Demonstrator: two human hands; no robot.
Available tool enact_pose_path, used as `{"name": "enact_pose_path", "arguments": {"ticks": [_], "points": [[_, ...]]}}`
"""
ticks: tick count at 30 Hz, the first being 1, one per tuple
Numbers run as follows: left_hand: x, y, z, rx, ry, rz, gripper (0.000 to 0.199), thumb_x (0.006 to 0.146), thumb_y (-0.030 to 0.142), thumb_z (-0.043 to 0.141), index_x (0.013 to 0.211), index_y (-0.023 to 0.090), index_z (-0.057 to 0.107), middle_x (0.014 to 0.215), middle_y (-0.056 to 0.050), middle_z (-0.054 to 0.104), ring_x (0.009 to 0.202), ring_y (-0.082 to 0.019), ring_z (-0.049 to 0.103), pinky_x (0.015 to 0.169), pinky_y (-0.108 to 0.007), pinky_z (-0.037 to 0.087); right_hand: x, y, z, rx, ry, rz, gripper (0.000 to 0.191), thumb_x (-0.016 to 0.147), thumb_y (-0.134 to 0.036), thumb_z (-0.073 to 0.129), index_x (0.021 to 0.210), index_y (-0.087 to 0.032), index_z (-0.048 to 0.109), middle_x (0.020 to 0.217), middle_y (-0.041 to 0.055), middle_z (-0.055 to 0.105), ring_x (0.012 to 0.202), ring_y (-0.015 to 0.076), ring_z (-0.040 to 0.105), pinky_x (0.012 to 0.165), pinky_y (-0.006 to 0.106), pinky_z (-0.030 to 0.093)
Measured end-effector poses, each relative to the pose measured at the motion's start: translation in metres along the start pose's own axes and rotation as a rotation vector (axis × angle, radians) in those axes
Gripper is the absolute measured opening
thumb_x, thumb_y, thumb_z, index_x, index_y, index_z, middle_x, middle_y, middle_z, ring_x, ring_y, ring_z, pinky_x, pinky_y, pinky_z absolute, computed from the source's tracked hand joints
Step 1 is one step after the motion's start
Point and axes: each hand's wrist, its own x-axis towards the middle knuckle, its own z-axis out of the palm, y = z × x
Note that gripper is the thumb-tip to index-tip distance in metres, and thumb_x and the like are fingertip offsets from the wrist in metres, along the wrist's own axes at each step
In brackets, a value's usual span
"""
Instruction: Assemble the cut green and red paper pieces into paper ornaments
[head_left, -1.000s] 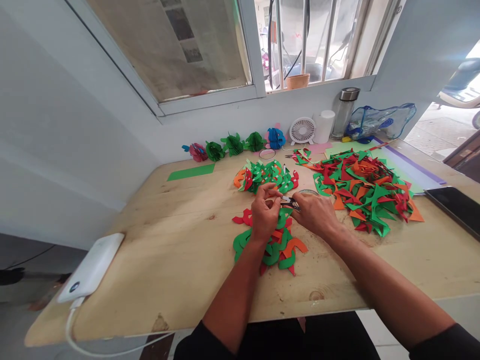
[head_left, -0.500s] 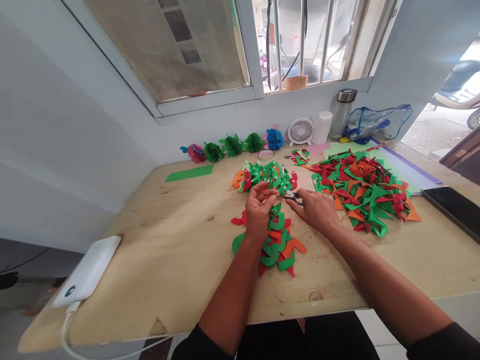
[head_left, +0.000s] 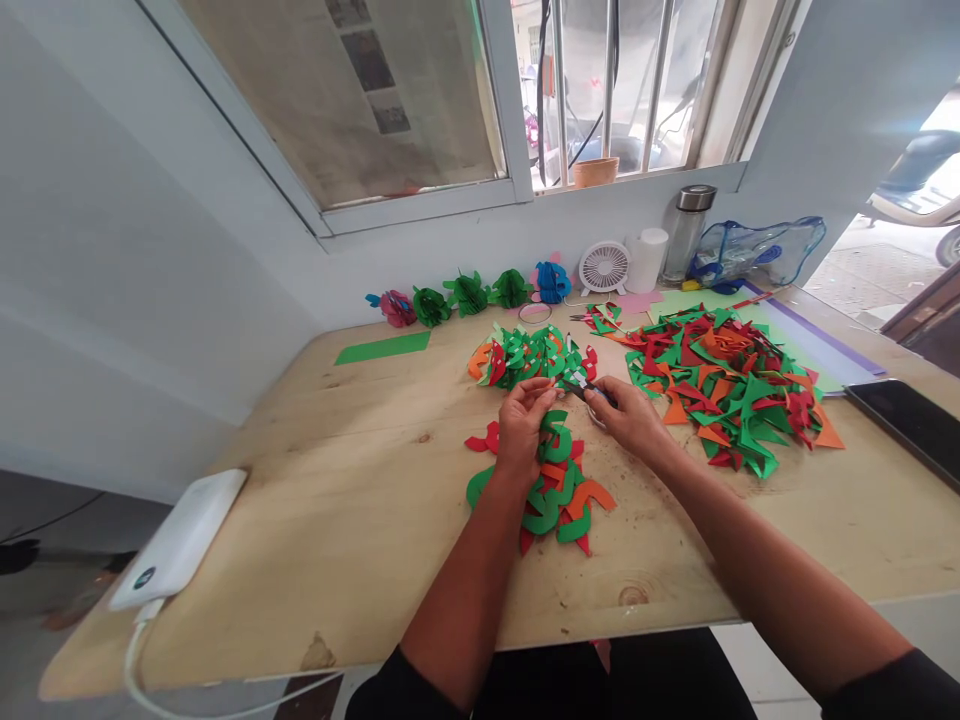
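Observation:
My left hand is closed in a pinch over the middle of the table; what lies between its fingertips is too small to make out. My right hand grips dark-bladed scissors, which point left at the left fingertips. Below and beside my left wrist lie cut green, red and orange paper shapes. Just beyond both hands is a heap of mostly green curved pieces with small white patches.
To the right is a large pile of paper scraps, with a black phone beyond it. Folded paper figures, a small fan and a glass bottle line the wall. A white power bank lies left.
The scissors have turned in my right hand, and their blades look closer together. My left fingers have drawn closer together. The whole view has shifted slightly.

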Motion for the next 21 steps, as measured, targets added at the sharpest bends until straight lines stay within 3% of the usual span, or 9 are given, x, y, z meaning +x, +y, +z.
{"name": "enact_pose_path", "arguments": {"ticks": [3, 9, 15, 21], "points": [[-0.002, 0.0, 0.001, 0.062, -0.037, -0.063, 0.034, 0.064, 0.034, 0.069, 0.091, 0.016, 0.059, 0.079, -0.003, 0.068, 0.045, -0.005, 0.05, 0.037, -0.016, 0.032, 0.0, 0.001, 0.003, 0.069, -0.001, -0.012, 0.029, 0.084, -0.041, 0.038, 0.072, -0.018, 0.053, 0.061, -0.001, 0.052, 0.058, 0.0123, 0.045, 0.053, 0.022, 0.03], [-0.003, 0.0, 0.005, -0.035, -0.018, 0.062, 0.035, 0.061, 0.028, 0.074, 0.091, 0.015, 0.063, 0.078, -0.004, 0.069, 0.07, -0.011, 0.063, 0.064, -0.02, 0.047, 0.0, 0.003, 0.008, 0.123, -0.011, -0.049, 0.023, 0.082, -0.038, 0.041, 0.072, -0.02, 0.05, 0.06, -0.0016, 0.049, 0.056, 0.0118, 0.043, 0.052, 0.022, 0.029], [-0.003, -0.001, 0.004, 0.118, -0.027, 0.056, 0.024, 0.067, 0.034, 0.069, 0.08, 0.014, 0.07, 0.062, -0.002, 0.065, 0.067, -0.014, 0.061, 0.063, -0.022, 0.047, -0.002, 0.002, 0.011, 0.093, -0.003, -0.11, 0.024, 0.084, -0.038, 0.041, 0.072, -0.02, 0.05, 0.059, -0.0016, 0.05, 0.055, 0.0119, 0.043, 0.054, 0.022, 0.03], [0.003, -0.01, 0.002, 0.241, -0.012, 0.126, 0.024, 0.072, 0.035, 0.062, 0.069, 0.013, 0.071, 0.075, -0.005, 0.069, 0.074, -0.014, 0.06, 0.075, -0.024, 0.045, -0.003, 0.0, 0.011, 0.02, 0.021, -0.144, 0.022, 0.084, -0.036, 0.042, 0.078, -0.02, 0.055, 0.061, -0.0012, 0.054, 0.056, 0.0125, 0.045, 0.056, 0.023, 0.031]]}}
